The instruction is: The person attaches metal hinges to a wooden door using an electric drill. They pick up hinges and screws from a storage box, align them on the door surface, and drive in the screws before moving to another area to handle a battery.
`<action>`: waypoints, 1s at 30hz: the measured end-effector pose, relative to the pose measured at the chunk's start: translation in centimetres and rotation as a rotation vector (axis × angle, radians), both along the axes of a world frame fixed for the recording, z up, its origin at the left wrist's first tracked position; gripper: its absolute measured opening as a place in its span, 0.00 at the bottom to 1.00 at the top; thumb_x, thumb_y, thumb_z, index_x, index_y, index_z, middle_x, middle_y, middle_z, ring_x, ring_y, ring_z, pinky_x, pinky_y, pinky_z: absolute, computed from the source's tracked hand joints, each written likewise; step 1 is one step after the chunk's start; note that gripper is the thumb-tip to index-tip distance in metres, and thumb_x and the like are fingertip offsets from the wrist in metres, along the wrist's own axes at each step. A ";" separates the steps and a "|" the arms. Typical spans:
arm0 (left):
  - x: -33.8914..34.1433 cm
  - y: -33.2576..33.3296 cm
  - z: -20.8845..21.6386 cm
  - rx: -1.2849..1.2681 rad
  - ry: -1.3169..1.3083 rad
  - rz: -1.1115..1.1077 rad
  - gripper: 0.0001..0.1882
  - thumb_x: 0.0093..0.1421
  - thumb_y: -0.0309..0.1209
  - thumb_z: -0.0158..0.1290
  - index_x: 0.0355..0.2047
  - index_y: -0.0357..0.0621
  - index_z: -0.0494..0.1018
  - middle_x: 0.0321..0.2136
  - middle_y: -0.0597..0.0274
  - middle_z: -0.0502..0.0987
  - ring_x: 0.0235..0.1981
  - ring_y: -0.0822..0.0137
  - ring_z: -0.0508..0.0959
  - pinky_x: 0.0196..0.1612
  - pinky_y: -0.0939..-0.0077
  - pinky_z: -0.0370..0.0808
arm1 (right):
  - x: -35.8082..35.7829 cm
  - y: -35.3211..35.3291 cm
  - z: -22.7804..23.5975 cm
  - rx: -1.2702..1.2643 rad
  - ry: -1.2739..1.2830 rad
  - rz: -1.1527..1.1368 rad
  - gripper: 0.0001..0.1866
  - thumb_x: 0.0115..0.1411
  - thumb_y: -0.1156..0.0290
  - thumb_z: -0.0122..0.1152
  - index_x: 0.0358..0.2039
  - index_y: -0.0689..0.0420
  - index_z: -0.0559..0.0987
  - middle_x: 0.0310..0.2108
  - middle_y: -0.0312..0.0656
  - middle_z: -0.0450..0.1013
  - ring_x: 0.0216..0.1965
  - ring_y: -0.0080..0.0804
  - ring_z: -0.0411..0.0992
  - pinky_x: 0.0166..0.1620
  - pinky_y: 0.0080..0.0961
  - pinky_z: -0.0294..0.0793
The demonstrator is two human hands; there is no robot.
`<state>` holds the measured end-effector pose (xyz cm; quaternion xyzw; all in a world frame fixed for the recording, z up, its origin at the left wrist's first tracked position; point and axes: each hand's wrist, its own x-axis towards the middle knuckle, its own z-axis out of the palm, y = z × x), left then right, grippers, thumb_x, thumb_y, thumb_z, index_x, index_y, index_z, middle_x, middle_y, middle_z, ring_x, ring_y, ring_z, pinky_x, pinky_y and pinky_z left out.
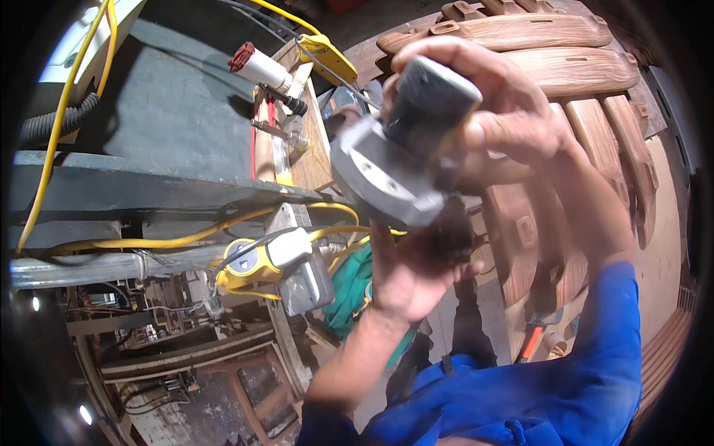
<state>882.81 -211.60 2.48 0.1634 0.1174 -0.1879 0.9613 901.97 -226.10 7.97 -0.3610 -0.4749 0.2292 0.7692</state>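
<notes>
A grey-and-black cordless power tool [390,182] is held up in front of me with its grey base uppermost, somewhat blurred. My left hand [407,286] is beneath it, palm up, thumb and fingers closed around its dark lower part. From the right, my right hand [520,123] grips a black block with a pale top, apparently a battery pack [428,108]. The pack lies against the grey base in this view; whether the two are joined, I cannot tell. The tool's working end is smeared and partly hidden near my left palm.
Carved wooden pieces [550,70] are stacked to the right. At left stands a blue-grey machine table [171,97]; a wooden tray [316,149] beside it holds tools. Yellow cables [178,236] run to a plug adapter [245,264]. An orange-handled tool [529,343] lies lower right.
</notes>
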 end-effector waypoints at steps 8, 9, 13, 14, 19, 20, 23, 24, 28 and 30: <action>2.9 -2.4 2.1 0.098 0.001 -0.047 0.47 0.55 0.52 0.65 0.68 0.50 0.55 0.58 0.53 0.70 0.57 0.52 0.74 0.59 0.50 0.74 | -3.1 -4.1 -0.4 -0.126 -0.286 -0.106 0.31 0.53 0.67 0.71 0.56 0.67 0.73 0.49 0.51 0.74 0.52 0.42 0.74 0.56 0.36 0.73; 2.7 -2.9 2.1 0.053 -0.004 -0.042 0.46 0.55 0.52 0.65 0.67 0.50 0.56 0.58 0.53 0.70 0.57 0.54 0.74 0.59 0.53 0.74 | -4.0 -5.1 0.0 -0.185 -0.334 -0.144 0.27 0.54 0.70 0.69 0.54 0.65 0.75 0.47 0.49 0.75 0.51 0.42 0.75 0.54 0.36 0.74; 0.6 -4.5 0.4 -0.181 0.021 0.040 0.42 0.56 0.52 0.60 0.65 0.44 0.60 0.56 0.53 0.72 0.56 0.57 0.75 0.60 0.60 0.74 | -5.5 -7.6 -2.1 -0.193 -0.365 -0.029 0.24 0.57 0.60 0.62 0.49 0.63 0.75 0.44 0.50 0.75 0.47 0.43 0.73 0.51 0.41 0.71; 0.0 -4.8 -0.4 -0.262 0.038 0.051 0.41 0.57 0.52 0.58 0.65 0.42 0.61 0.55 0.52 0.72 0.55 0.57 0.76 0.60 0.61 0.74 | -6.1 -8.3 -2.3 -0.235 -0.392 -0.047 0.23 0.54 0.62 0.62 0.48 0.60 0.75 0.45 0.49 0.73 0.47 0.44 0.72 0.52 0.42 0.70; -0.9 -5.6 -2.3 -0.187 0.028 0.038 0.44 0.56 0.58 0.58 0.64 0.43 0.63 0.56 0.52 0.73 0.55 0.55 0.76 0.60 0.54 0.75 | -8.8 -10.9 -2.2 -0.544 -0.551 -0.119 0.24 0.47 0.61 0.70 0.44 0.50 0.73 0.44 0.46 0.65 0.47 0.45 0.65 0.50 0.44 0.66; -1.0 -5.7 -2.2 -0.117 0.042 0.056 0.44 0.56 0.59 0.59 0.64 0.43 0.63 0.56 0.53 0.73 0.55 0.55 0.76 0.60 0.54 0.75 | -9.3 -11.4 -2.1 -0.609 -0.600 -0.128 0.26 0.47 0.58 0.73 0.45 0.50 0.72 0.43 0.46 0.62 0.47 0.44 0.64 0.49 0.43 0.65; -0.8 -5.8 -2.8 -0.312 -0.072 -0.085 0.44 0.56 0.55 0.64 0.65 0.49 0.60 0.58 0.60 0.70 0.58 0.59 0.74 0.60 0.47 0.74 | -11.0 -12.5 -4.2 -0.649 -0.493 -0.257 0.35 0.42 0.56 0.83 0.46 0.50 0.71 0.42 0.45 0.63 0.42 0.40 0.66 0.42 0.36 0.70; -0.6 -5.8 -3.1 -0.326 -0.119 -0.098 0.44 0.55 0.55 0.64 0.65 0.48 0.61 0.57 0.60 0.71 0.57 0.58 0.74 0.59 0.47 0.75 | -10.9 -12.3 -3.5 -0.687 -0.547 -0.269 0.30 0.43 0.63 0.79 0.45 0.52 0.72 0.40 0.44 0.66 0.39 0.40 0.68 0.40 0.34 0.72; 0.2 -3.8 -1.4 0.203 -0.107 -0.260 0.46 0.53 0.59 0.64 0.63 0.42 0.63 0.51 0.57 0.75 0.52 0.62 0.78 0.55 0.60 0.80 | -11.5 -11.3 -3.1 -0.611 -0.431 -0.464 0.19 0.44 0.74 0.70 0.39 0.59 0.75 0.34 0.46 0.69 0.36 0.41 0.73 0.38 0.35 0.75; 0.6 -4.5 -0.8 0.114 -0.047 -0.121 0.44 0.52 0.52 0.64 0.62 0.37 0.63 0.51 0.52 0.76 0.51 0.59 0.79 0.54 0.58 0.80 | -12.0 -10.8 -2.4 -0.708 -0.539 -0.527 0.19 0.47 0.72 0.73 0.39 0.59 0.76 0.35 0.45 0.70 0.36 0.42 0.74 0.37 0.35 0.76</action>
